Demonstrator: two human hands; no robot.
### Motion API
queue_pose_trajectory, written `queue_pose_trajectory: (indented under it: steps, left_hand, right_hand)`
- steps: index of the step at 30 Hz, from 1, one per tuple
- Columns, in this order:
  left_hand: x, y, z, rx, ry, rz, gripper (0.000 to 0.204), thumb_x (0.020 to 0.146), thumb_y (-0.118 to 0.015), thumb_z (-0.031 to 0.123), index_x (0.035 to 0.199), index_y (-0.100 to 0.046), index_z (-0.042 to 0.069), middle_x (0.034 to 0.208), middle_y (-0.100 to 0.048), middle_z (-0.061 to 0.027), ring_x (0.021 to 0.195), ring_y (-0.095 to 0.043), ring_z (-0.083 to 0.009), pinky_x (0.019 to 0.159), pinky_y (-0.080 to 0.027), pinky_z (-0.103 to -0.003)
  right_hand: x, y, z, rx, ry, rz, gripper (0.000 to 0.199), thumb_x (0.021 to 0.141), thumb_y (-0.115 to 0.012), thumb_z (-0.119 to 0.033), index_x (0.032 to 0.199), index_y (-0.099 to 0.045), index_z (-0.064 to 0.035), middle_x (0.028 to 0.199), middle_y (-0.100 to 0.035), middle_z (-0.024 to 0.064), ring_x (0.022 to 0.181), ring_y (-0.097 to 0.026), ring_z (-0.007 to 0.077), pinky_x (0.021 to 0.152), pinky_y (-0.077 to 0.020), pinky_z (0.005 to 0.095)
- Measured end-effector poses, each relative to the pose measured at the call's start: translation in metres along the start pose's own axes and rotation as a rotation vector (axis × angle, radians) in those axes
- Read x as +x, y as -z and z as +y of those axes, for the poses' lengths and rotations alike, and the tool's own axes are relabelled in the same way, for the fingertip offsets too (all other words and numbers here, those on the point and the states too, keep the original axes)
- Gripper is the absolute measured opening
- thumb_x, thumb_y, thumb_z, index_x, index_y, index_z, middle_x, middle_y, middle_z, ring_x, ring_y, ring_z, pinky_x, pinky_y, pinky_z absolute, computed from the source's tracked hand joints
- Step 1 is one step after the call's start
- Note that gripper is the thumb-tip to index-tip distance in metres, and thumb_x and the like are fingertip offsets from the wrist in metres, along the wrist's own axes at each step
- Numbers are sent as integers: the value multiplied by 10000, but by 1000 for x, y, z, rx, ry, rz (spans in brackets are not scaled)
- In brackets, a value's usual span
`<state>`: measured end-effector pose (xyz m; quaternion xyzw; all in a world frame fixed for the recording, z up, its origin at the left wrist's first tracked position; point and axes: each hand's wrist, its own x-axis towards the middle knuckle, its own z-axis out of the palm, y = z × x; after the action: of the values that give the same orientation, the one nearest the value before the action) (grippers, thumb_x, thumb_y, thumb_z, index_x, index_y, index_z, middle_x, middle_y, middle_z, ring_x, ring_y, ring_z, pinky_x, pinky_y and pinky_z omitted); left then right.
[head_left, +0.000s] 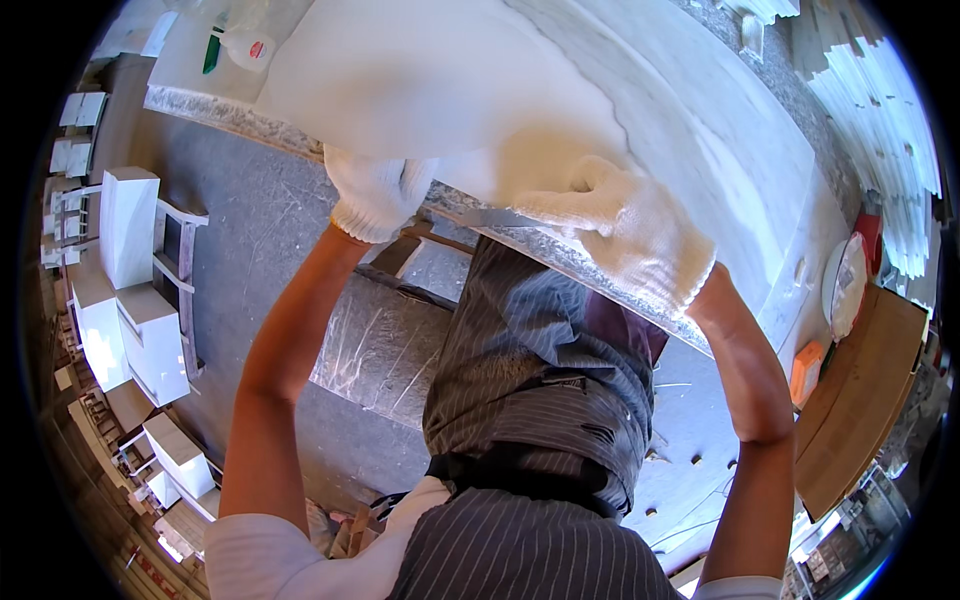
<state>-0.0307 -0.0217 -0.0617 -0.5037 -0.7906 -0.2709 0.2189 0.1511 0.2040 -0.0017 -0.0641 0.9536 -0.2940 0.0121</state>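
Note:
A white marble slab with grey veins lies in front of me, its rough edge facing my body. My left hand, in a white knit glove, is closed on the slab's near edge, with some fingers hidden. To its right, my right hand, gloved alike, rests over the same edge with its fingers bent together. From its fingertips a thin, flat grey metal blade points left along the edge. Any handle of the blade is hidden in the glove.
A white bottle with a green part stands at the far left of the worktop. On the right are a white round container, an orange object and a brown board. White blocks stand on the left floor.

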Motion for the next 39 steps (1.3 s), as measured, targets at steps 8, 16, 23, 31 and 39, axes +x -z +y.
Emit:
queue_pose_trajectory:
  steps: [8, 16, 23, 31, 39]
  left_hand:
    - [-6, -5, -5, -7, 27, 42, 330, 958, -569, 189, 1196, -740, 39, 1249, -707, -132, 1200, -635, -323, 1057, -470, -424]
    - [-8, -6, -3, -21, 29, 61, 331, 952, -568, 180, 1196, -739, 34, 1251, -704, -137, 1191, -636, -331, 1049, -471, -425]
    - [1, -3, 0, 15, 2, 52, 328, 959, -565, 184, 1187, -741, 27, 1245, -708, -134, 1190, -636, -327, 1049, -469, -421]
    - [4, -4, -4, 72, -62, 92, 329, 912, -666, 262, 1168, -753, 76, 1195, -717, -108, 1128, -659, -317, 969, -519, -425]
    - [6, -4, -4, 68, -72, 93, 319, 924, -664, 267, 1159, -754, 71, 1169, -727, -108, 1119, -666, -317, 968, -523, -428]
  right_hand:
    - [33, -23, 39, 97, 70, 207, 423, 922, -641, -51, 1241, -728, -315, 920, -669, 98, 810, -686, 267, 671, -584, 378]
    - [15, -23, 34, 66, 92, 116, 437, 912, -646, -44, 1244, -725, -316, 906, -662, 91, 799, -684, 262, 666, -584, 379]
    - [8, -22, 26, 156, 91, 98, 410, 906, -656, -40, 1214, -743, -295, 890, -657, 84, 778, -676, 263, 658, -582, 379]
    - [2, -24, 16, 14, 53, 181, 366, 908, -661, -43, 1163, -764, -284, 901, -662, 70, 767, -673, 246, 626, -574, 373]
    - [-7, -22, 4, 8, -50, 153, 323, 936, -661, -62, 1217, -751, -195, 931, -685, 134, 773, -685, 265, 661, -553, 346]
